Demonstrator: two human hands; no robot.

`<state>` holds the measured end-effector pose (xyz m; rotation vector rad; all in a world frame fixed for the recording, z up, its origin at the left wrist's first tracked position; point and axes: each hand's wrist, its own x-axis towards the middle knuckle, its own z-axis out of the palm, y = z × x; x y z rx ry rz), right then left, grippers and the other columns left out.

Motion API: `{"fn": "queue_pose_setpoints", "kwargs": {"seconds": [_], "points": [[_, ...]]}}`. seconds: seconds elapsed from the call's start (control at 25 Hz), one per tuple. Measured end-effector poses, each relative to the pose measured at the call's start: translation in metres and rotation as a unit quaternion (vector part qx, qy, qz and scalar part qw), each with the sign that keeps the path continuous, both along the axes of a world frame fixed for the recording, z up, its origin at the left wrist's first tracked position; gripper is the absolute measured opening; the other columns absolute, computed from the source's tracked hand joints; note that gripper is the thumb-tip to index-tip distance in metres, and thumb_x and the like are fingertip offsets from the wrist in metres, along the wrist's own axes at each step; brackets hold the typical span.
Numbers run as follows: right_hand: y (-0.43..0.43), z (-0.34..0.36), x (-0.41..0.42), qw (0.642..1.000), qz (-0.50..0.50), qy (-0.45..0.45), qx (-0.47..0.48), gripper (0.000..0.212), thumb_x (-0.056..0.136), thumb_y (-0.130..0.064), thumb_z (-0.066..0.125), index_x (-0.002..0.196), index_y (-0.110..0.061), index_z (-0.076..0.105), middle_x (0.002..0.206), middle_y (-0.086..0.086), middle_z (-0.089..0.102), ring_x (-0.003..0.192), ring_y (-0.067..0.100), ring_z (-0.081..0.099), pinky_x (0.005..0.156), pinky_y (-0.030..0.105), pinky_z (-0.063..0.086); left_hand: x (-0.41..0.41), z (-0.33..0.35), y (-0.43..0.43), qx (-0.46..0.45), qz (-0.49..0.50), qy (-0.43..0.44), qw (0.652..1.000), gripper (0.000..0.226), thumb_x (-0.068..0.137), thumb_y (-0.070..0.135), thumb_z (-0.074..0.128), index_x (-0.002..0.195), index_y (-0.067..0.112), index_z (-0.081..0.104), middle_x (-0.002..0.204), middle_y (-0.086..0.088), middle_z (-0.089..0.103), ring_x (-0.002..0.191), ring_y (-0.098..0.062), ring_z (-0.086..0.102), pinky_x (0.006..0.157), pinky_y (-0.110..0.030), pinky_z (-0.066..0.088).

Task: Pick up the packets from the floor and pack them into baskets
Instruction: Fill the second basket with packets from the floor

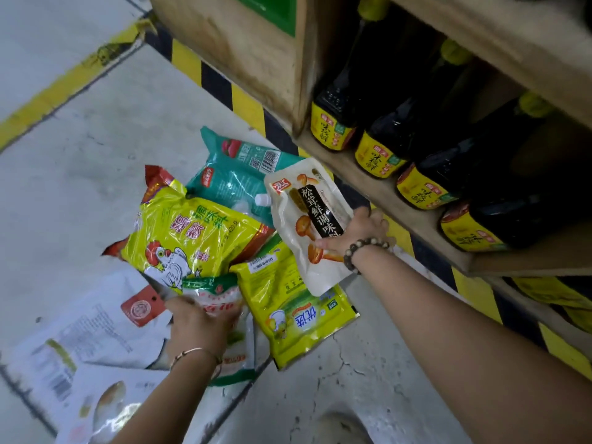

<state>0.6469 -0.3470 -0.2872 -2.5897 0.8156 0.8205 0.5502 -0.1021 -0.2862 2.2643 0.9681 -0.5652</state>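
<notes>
Several packets lie heaped on the grey floor. My right hand [355,233] grips a white mushroom-seasoning pouch [307,225] by its right edge, lifted over the pile. My left hand [200,322] grips the top of a white and green packet [221,299] at the pile's near side. A large yellow packet with a rooster [189,241] lies in the middle, with a teal pouch [237,174] behind it. A smaller yellow-green packet [294,312] lies under the white pouch. No basket is in view.
White packets [86,344] lie flat at the lower left. A wooden shelf [400,200] on the right holds dark sauce bottles [378,145] with yellow labels. Yellow-black hazard tape [224,88] runs along the shelf base. Bare floor lies to the upper left.
</notes>
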Motion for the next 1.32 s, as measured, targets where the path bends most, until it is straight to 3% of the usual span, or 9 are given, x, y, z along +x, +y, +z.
{"fn": "queue_pose_setpoints", "kwargs": {"seconds": [0.12, 0.24, 0.36, 0.52, 0.68, 0.88, 1.08, 1.2, 1.32], "points": [[-0.001, -0.004, -0.003, 1.000, -0.019, 0.001, -0.024, 0.100, 0.061, -0.059, 0.078, 0.136, -0.010, 0.031, 0.139, 0.010, 0.037, 0.130, 0.029, 0.036, 0.100, 0.047, 0.034, 0.001, 0.003, 0.000, -0.017, 0.001, -0.016, 1.000, 0.071, 0.068, 0.035, 0.081, 0.105, 0.011, 0.026, 0.120, -0.025, 0.054, 0.103, -0.041, 0.058, 0.089, -0.051, 0.047], [-0.005, -0.009, -0.012, 0.998, -0.054, 0.000, -0.042, 0.067, 0.084, -0.043, 0.064, 0.136, -0.012, 0.035, 0.136, 0.007, 0.049, 0.126, 0.029, 0.044, 0.103, 0.045, 0.031, 0.000, 0.008, 0.001, -0.042, 0.002, -0.043, 0.998, 0.065, 0.073, 0.023, 0.079, 0.112, 0.004, 0.030, 0.120, -0.025, 0.054, 0.105, -0.040, 0.057, 0.089, -0.044, 0.045], [-0.005, -0.005, -0.029, 0.998, -0.048, 0.023, 0.021, 0.088, 0.072, -0.052, 0.073, 0.141, -0.013, 0.033, 0.127, 0.007, 0.057, 0.120, 0.028, 0.051, 0.103, 0.041, 0.036, 0.001, 0.015, 0.001, -0.045, -0.006, -0.068, 0.997, 0.056, 0.076, 0.020, 0.077, 0.106, 0.010, 0.030, 0.115, -0.025, 0.057, 0.102, -0.040, 0.058, 0.090, -0.047, 0.046], [-0.014, 0.020, -0.058, 0.967, -0.126, -0.077, 0.210, 0.047, 0.075, -0.030, 0.076, 0.117, -0.013, 0.064, 0.121, 0.009, 0.064, 0.111, 0.026, 0.059, 0.095, 0.036, 0.047, -0.001, 0.039, -0.001, -0.022, -0.033, -0.110, 0.993, 0.051, 0.079, 0.023, 0.072, 0.105, 0.011, 0.030, 0.099, -0.019, 0.054, 0.094, -0.041, 0.057, 0.083, -0.044, 0.045], [-0.029, 0.056, -0.103, 0.917, -0.224, -0.187, 0.273, 0.040, 0.071, -0.015, 0.080, 0.108, -0.014, 0.066, 0.110, 0.005, 0.068, 0.100, 0.021, 0.063, 0.088, 0.033, 0.049, -0.011, 0.087, -0.010, -0.003, -0.057, -0.205, 0.977, 0.048, 0.083, 0.016, 0.067, 0.114, 0.003, 0.032, 0.092, -0.017, 0.047, 0.089, -0.043, 0.054, 0.074, -0.040, 0.035], [-0.051, 0.105, -0.144, 0.856, -0.274, -0.333, 0.286, 0.034, 0.067, -0.007, 0.082, 0.092, -0.021, 0.064, 0.091, -0.004, 0.067, 0.088, 0.015, 0.064, 0.077, 0.031, 0.052, -0.004, 0.128, -0.071, -0.107, -0.127, -0.291, 0.942, 0.046, 0.081, 0.004, 0.068, 0.104, 0.011, 0.029, 0.097, -0.010, 0.041, 0.083, -0.024, 0.042, 0.069, -0.028, 0.027], [-0.075, 0.155, -0.193, 0.828, -0.269, -0.416, 0.262, 0.036, 0.066, -0.006, 0.082, 0.081, -0.027, 0.058, 0.077, -0.019, 0.061, 0.071, -0.003, 0.058, 0.056, 0.006, 0.044, -0.007, 0.154, -0.141, -0.236, -0.151, -0.295, 0.914, 0.046, 0.082, 0.008, 0.069, 0.101, 0.013, 0.028, 0.101, -0.010, 0.046, 0.086, -0.023, 0.046, 0.074, -0.029, 0.036], [-0.095, 0.181, -0.215, 0.812, -0.292, -0.448, 0.235, 0.035, 0.069, -0.008, 0.080, 0.076, -0.030, 0.054, 0.077, -0.016, 0.062, 0.070, 0.001, 0.059, 0.064, 0.020, 0.049, -0.014, 0.169, -0.169, -0.281, -0.168, -0.280, 0.902, 0.045, 0.082, 0.010, 0.069, 0.101, 0.015, 0.028, 0.103, -0.014, 0.051, 0.084, -0.026, 0.051, 0.081, -0.039, 0.044], [-0.104, 0.213, -0.239, 0.835, -0.281, -0.417, 0.223, 0.031, 0.069, -0.014, 0.081, 0.077, -0.028, 0.054, 0.077, -0.013, 0.063, 0.071, 0.006, 0.060, 0.068, 0.029, 0.050, -0.031, 0.196, -0.188, -0.298, -0.182, -0.270, 0.897, 0.044, 0.083, 0.010, 0.068, 0.102, 0.013, 0.028, 0.099, -0.013, 0.051, 0.079, -0.022, 0.049, 0.072, -0.034, 0.039]]}}
